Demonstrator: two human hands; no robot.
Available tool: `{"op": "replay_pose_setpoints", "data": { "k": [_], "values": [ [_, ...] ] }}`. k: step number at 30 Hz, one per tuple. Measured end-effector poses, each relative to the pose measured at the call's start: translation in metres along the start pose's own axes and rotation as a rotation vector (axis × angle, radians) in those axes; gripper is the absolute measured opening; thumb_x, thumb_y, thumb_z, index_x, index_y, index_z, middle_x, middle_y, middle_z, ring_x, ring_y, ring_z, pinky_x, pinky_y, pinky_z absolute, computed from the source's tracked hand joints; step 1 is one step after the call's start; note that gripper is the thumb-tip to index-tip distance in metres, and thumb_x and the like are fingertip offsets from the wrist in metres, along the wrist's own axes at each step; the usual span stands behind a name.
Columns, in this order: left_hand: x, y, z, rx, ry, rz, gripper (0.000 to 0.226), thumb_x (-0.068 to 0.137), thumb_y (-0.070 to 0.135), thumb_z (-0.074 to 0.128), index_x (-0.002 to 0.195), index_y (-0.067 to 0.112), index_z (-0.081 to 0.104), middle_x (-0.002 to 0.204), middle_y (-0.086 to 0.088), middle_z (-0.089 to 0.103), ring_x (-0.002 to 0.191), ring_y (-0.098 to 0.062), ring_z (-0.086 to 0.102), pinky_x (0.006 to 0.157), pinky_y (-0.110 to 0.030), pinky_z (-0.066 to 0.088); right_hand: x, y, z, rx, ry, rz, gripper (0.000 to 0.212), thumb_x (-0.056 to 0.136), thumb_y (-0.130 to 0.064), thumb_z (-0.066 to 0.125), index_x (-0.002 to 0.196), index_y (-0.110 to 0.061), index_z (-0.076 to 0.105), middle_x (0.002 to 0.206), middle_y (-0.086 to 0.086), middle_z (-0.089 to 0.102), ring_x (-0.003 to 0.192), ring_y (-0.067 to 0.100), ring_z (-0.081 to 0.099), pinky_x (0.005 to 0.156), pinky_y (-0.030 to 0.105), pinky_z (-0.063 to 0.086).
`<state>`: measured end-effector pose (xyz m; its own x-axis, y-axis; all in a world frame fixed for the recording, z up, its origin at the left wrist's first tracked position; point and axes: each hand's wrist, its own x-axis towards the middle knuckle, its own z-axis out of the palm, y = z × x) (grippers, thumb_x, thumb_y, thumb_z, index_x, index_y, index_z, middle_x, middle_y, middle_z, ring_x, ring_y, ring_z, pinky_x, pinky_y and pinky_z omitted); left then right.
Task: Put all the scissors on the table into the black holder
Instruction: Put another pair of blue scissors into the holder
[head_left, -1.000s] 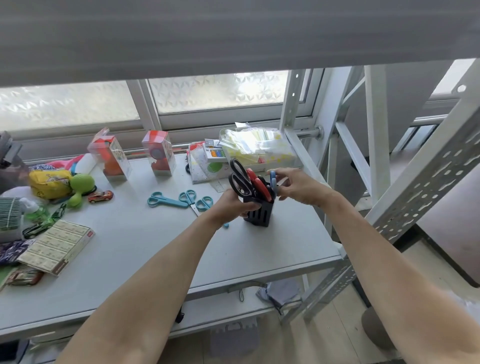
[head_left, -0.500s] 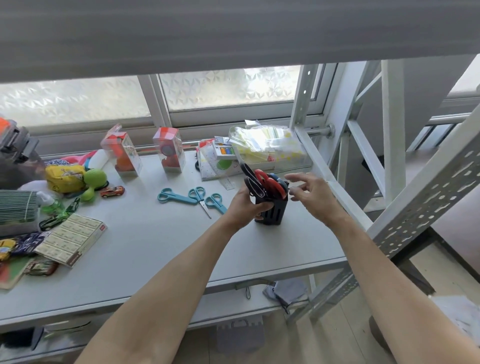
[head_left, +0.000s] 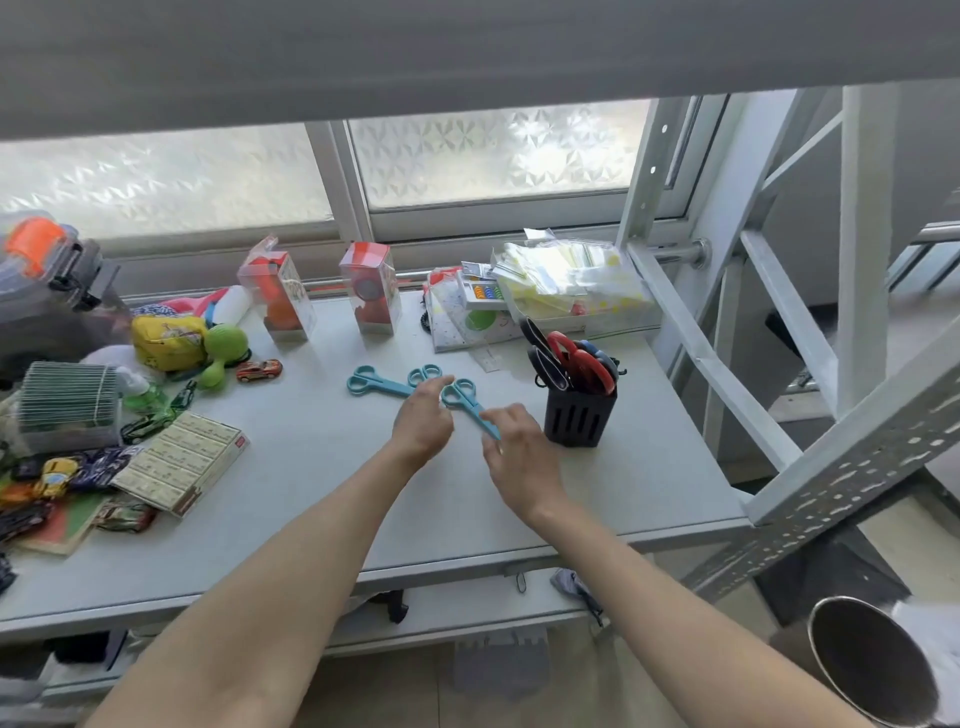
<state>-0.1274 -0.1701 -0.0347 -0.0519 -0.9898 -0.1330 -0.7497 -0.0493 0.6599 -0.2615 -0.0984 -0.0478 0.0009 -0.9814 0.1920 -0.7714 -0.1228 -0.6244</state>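
Observation:
The black holder (head_left: 579, 418) stands upright on the right part of the grey table (head_left: 322, 499), with black-handled, red-handled and blue-handled scissors (head_left: 574, 364) sticking out of it. Three teal scissors lie left of it: one at the far left (head_left: 375, 383), one in the middle (head_left: 425, 374), one nearest the holder (head_left: 467, 401). My left hand (head_left: 423, 423) hovers over the blades of the middle pair, fingers apart, holding nothing. My right hand (head_left: 514, 447) is by the tip of the nearest teal pair, fingers apart.
Toy boxes (head_left: 283, 299), a clear bin of packets (head_left: 571, 286) and a stationery set stand along the window side. Toys, small cars and a flat carton (head_left: 182, 462) crowd the left. A white metal rack frame (head_left: 727, 374) rises right of the holder.
Both hands have left the holder and moved left and toward me, down over the teal scissors. The scissors in the holder stay put.

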Motion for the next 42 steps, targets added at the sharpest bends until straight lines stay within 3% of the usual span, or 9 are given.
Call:
{"op": "replay_pose_setpoints", "data": {
  "k": [5, 11, 15, 18, 24, 30, 35, 39, 42],
  "values": [
    [0.015, 0.002, -0.001, 0.154, -0.151, -0.024, 0.069, 0.085, -0.003, 0.039, 0.151, 0.019, 0.033, 0.153, -0.01, 0.041, 0.127, -0.034, 0.055, 0.104, -0.044, 0.048, 0.046, -0.012, 0.021, -0.34, -0.143, 0.07, 0.041, 0.094, -0.007, 0.051, 0.135, -0.012, 0.047, 0.124, 0.011, 0.049, 0.112, 0.03, 0.054, 0.086, 0.04, 0.048],
    [0.014, 0.004, 0.004, 0.19, -0.15, -0.004, 0.058, 0.089, 0.001, 0.047, 0.146, 0.011, 0.039, 0.147, -0.015, 0.046, 0.132, -0.031, 0.048, 0.111, -0.039, 0.041, 0.041, -0.001, 0.024, -0.366, -0.169, 0.114, 0.027, 0.093, -0.003, 0.049, 0.12, -0.005, 0.054, 0.116, 0.015, 0.05, 0.098, 0.036, 0.06, 0.072, 0.039, 0.044],
    [0.006, 0.005, 0.0, 0.044, -0.168, -0.09, 0.036, 0.092, 0.011, 0.054, 0.125, -0.002, 0.059, 0.117, -0.024, 0.064, 0.108, -0.039, 0.063, 0.093, -0.041, 0.053, 0.018, 0.005, 0.014, -0.329, -0.17, 0.066, 0.029, 0.089, -0.013, 0.057, 0.118, -0.007, 0.053, 0.109, 0.013, 0.053, 0.091, 0.035, 0.062, 0.065, 0.034, 0.039],
    [-0.008, 0.01, -0.007, -0.183, -0.23, -0.118, 0.023, 0.092, 0.016, 0.058, 0.089, -0.002, 0.071, 0.076, -0.019, 0.057, 0.065, -0.025, 0.051, 0.056, -0.031, 0.043, -0.002, 0.011, 0.003, -0.318, -0.123, -0.003, 0.033, 0.087, -0.017, 0.06, 0.119, -0.012, 0.054, 0.105, 0.008, 0.055, 0.084, 0.029, 0.062, 0.061, 0.03, 0.037],
    [-0.034, 0.025, -0.011, -0.526, -0.432, -0.064, 0.032, 0.094, 0.036, 0.06, 0.091, 0.007, 0.074, 0.069, 0.002, 0.061, 0.056, -0.008, 0.048, 0.052, -0.019, 0.042, -0.036, 0.021, -0.02, -0.204, 0.065, -0.04, 0.008, 0.094, -0.018, 0.056, 0.1, -0.013, 0.055, 0.092, 0.002, 0.058, 0.074, 0.025, 0.058, 0.058, 0.031, 0.04],
    [-0.04, 0.042, 0.005, -0.396, -0.298, 0.011, 0.027, 0.094, 0.029, 0.06, 0.112, 0.009, 0.066, 0.093, -0.005, 0.064, 0.064, -0.011, 0.056, 0.053, -0.018, 0.046, -0.061, 0.031, -0.068, 0.141, 0.4, -0.029, 0.01, 0.099, -0.018, 0.054, 0.093, -0.01, 0.056, 0.069, -0.009, 0.05, 0.053, 0.005, 0.047, 0.054, 0.009, 0.039],
    [-0.037, 0.067, 0.018, -0.353, -0.241, 0.094, 0.065, 0.089, 0.023, 0.067, 0.147, 0.022, 0.038, 0.137, -0.005, 0.048, 0.09, -0.02, 0.066, 0.059, -0.022, 0.051, -0.048, 0.036, -0.12, 0.344, 0.611, 0.129, 0.012, 0.101, -0.024, 0.049, 0.098, -0.016, 0.056, 0.08, -0.009, 0.062, 0.071, 0.005, 0.062, 0.066, 0.015, 0.051],
    [-0.032, 0.082, 0.025, -0.351, -0.247, 0.143, 0.069, 0.084, 0.015, 0.072, 0.144, 0.02, 0.04, 0.146, -0.006, 0.042, 0.106, -0.028, 0.064, 0.062, -0.026, 0.055, -0.014, 0.037, -0.15, 0.444, 0.555, 0.174, 0.034, 0.103, -0.031, 0.044, 0.106, -0.002, 0.063, 0.094, 0.007, 0.069, 0.078, 0.015, 0.063, 0.073, 0.027, 0.053],
    [-0.029, 0.089, 0.026, -0.342, -0.259, 0.165, 0.055, 0.083, 0.012, 0.072, 0.133, 0.016, 0.049, 0.136, -0.01, 0.051, 0.105, -0.028, 0.063, 0.062, -0.026, 0.055, 0.01, 0.036, -0.159, 0.437, 0.474, 0.122, 0.039, 0.102, -0.034, 0.044, 0.107, -0.001, 0.062, 0.091, 0.008, 0.069, 0.07, 0.007, 0.064, 0.067, 0.022, 0.054]
  ]
}}
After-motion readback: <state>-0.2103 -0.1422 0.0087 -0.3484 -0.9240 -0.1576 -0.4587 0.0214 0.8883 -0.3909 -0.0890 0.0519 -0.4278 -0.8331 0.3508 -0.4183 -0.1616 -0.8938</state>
